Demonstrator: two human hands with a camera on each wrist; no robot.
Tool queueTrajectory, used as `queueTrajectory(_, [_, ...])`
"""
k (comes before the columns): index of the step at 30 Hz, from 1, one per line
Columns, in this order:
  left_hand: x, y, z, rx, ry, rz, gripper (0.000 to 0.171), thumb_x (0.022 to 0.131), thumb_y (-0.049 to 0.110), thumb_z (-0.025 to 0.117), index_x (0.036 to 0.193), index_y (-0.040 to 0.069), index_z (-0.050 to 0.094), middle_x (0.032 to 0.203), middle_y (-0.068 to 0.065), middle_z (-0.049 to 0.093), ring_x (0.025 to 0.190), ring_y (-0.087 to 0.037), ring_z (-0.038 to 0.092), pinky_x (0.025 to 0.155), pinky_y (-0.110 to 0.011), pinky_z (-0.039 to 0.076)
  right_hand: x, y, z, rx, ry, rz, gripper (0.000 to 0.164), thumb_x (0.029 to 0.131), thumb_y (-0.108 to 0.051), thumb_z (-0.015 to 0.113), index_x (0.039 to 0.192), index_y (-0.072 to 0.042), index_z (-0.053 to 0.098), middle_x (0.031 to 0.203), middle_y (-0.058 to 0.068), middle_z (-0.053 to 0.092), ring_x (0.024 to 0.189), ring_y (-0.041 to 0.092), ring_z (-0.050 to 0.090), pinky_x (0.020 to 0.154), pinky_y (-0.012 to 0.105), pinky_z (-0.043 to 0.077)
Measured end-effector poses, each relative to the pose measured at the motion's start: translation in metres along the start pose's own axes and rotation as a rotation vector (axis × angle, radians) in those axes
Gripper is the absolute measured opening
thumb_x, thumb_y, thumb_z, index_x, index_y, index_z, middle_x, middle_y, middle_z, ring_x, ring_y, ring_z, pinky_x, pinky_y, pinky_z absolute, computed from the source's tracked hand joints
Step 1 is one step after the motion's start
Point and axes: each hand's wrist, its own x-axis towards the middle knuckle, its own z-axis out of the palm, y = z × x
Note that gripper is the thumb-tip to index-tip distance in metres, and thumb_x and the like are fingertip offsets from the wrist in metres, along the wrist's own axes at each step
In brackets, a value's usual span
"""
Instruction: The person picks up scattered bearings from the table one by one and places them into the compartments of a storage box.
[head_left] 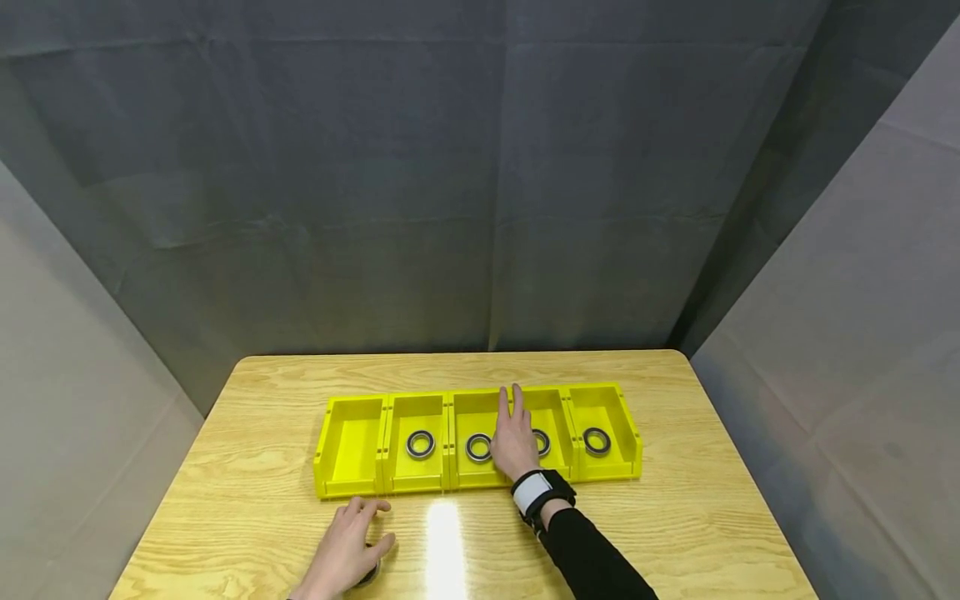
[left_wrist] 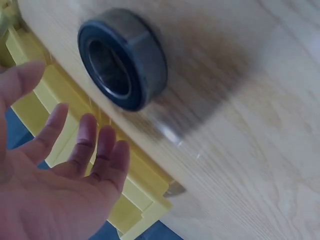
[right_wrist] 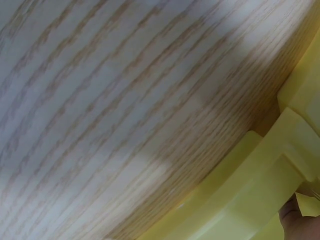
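Observation:
My right hand (head_left: pixel 514 442) reaches over the row of yellow bins (head_left: pixel 416 483), above the divider between the third and fourth from the left, two fingers stretched forward. Ball bearings lie flat on either side of it: one in the third bin (head_left: pixel 470 448) and one, partly covered, in the fourth bin (head_left: pixel 547 443). In the right wrist view only part of the thumb (right_wrist: pixel 300 227) shows behind a bin wall. My left hand (head_left: pixel 341 546) hovers near the table's front, fingers loosely bent. Beside it is another bearing (left_wrist: pixel 152 60), mostly hidden by the hand in the head view.
More bearings lie in the second bin (head_left: pixel 410 445) and in the rightmost bin (head_left: pixel 588 442). The bins stand side by side on a wooden table (head_left: pixel 712 533). A dark cloth (head_left: pixel 375 208) hangs behind it, with pale cloth panels (head_left: pixel 862 333) at the sides.

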Motion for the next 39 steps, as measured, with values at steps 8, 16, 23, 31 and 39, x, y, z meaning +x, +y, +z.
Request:
queueTrajectory(8, [-0.003,0.0,0.007,0.017,-0.146,-0.02,0.04,0.08,0.027,0.083,0.113,0.014,0.066,0.106,-0.007,0.057,0.093,-0.025,0.051,0.068,-0.04,0.047,0.0,-0.001,-0.003,0.01,-0.007,0.005,0.076,0.091,-0.001,0.066,0.157,-0.006,0.03,0.163,0.022,0.021,0.11,0.042,0.058,0.056,0.029,0.047])
queueTrajectory(16, [-0.009,-0.006,0.011,0.063,-0.143,-0.03,0.037,0.076,0.02,0.085,0.107,0.013,0.066,0.099,-0.007,0.055,0.091,-0.03,0.053,0.07,-0.048,0.051,0.0,-0.001,-0.001,0.013,0.0,0.003,0.076,0.09,0.001,0.067,0.156,-0.004,0.032,0.163,0.022,0.022,0.109,0.043,0.058,0.055,0.03,0.047])
queueTrajectory(23, [-0.011,-0.006,0.006,0.013,-0.228,-0.084,0.043,0.071,0.015,0.086,0.108,0.014,0.063,0.104,-0.009,0.052,0.095,-0.033,0.048,0.063,-0.049,0.049,0.0,0.0,-0.001,0.016,-0.002,0.004,0.077,0.089,0.001,0.067,0.156,-0.005,0.031,0.163,0.022,0.021,0.109,0.043,0.058,0.054,0.028,0.045])
queueTrajectory(31, [-0.01,-0.006,0.002,-0.018,-0.273,-0.103,0.048,0.064,-0.001,0.084,0.103,0.014,0.061,0.104,-0.009,0.05,0.094,-0.033,0.045,0.059,-0.048,0.047,-0.001,-0.001,-0.003,-0.003,-0.005,0.0,0.076,0.09,-0.001,0.068,0.157,-0.004,0.03,0.163,0.023,0.021,0.11,0.043,0.058,0.057,0.03,0.048])
queueTrajectory(39, [-0.013,-0.006,0.003,0.032,-0.211,-0.091,0.045,0.061,0.001,0.088,0.095,0.016,0.063,0.098,-0.007,0.052,0.091,-0.033,0.049,0.058,-0.048,0.05,0.0,0.0,-0.003,-0.004,-0.008,-0.003,0.079,0.089,-0.002,0.07,0.157,-0.005,0.03,0.163,0.023,0.021,0.108,0.042,0.058,0.056,0.03,0.049])
